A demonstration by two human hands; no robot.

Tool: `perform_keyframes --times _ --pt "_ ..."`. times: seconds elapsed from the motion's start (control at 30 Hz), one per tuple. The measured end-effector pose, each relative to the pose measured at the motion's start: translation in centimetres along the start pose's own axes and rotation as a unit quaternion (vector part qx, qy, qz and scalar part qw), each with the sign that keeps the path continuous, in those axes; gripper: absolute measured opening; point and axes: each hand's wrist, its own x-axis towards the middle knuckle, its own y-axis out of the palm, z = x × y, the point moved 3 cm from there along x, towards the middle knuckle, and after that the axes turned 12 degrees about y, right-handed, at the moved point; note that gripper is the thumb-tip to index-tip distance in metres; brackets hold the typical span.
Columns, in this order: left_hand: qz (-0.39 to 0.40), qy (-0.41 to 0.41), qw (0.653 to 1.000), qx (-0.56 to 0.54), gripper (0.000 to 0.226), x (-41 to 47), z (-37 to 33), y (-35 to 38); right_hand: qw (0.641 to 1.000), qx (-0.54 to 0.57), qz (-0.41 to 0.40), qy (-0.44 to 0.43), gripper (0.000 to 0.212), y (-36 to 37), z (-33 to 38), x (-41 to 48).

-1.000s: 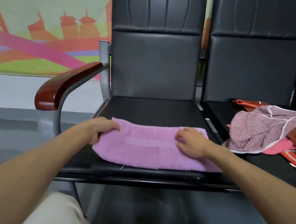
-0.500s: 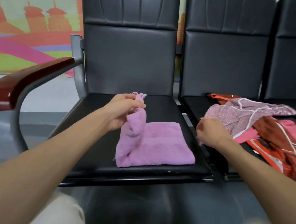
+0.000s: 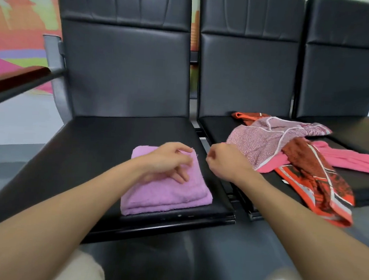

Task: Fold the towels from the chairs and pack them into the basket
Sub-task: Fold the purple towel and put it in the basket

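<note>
My left hand (image 3: 167,160) lies on top of the folded purple towel (image 3: 171,195), fingers loosely bent with the tips resting on the cloth. I see no pinch or grip there. The towel sits on the left chair seat (image 3: 91,150), at its near right corner. It is folded close to square, so I cannot name a long axis with any confidence. Its stacked edges face me.

My right hand (image 3: 228,162) hangs just right of the towel, over the gap between the two seats. Its fingers are curled in, at the left edge of the speckled pink cloth (image 3: 257,142). I cannot tell whether they have hold of that edge or only touch it.

The unfolded pile lies to the right of that hand, so my right hand is nearer to it. It spreads left to right across the middle chair seat (image 3: 215,124) and on toward the far right. The speckled cloth is on top, above a red patterned cloth (image 3: 312,177) that trails toward me over the seat edge, and a bright pink cloth (image 3: 352,160) pointing right.

No basket is in view, so I cannot say which way the folded towel must go. I judge this fold finished.
</note>
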Motion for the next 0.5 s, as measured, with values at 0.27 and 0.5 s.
perform_keyframes --times 0.27,0.5 --pt "0.049 0.122 0.921 0.367 0.006 -2.3 1.2 -3.6 0.981 0.095 0.145 0.093 0.047 2.9 0.0 0.5" --pt "0.181 0.163 0.85 0.466 0.033 -5.3 1.1 -2.4 0.991 0.089 0.071 0.07 0.029 2.1 3.0 0.2"
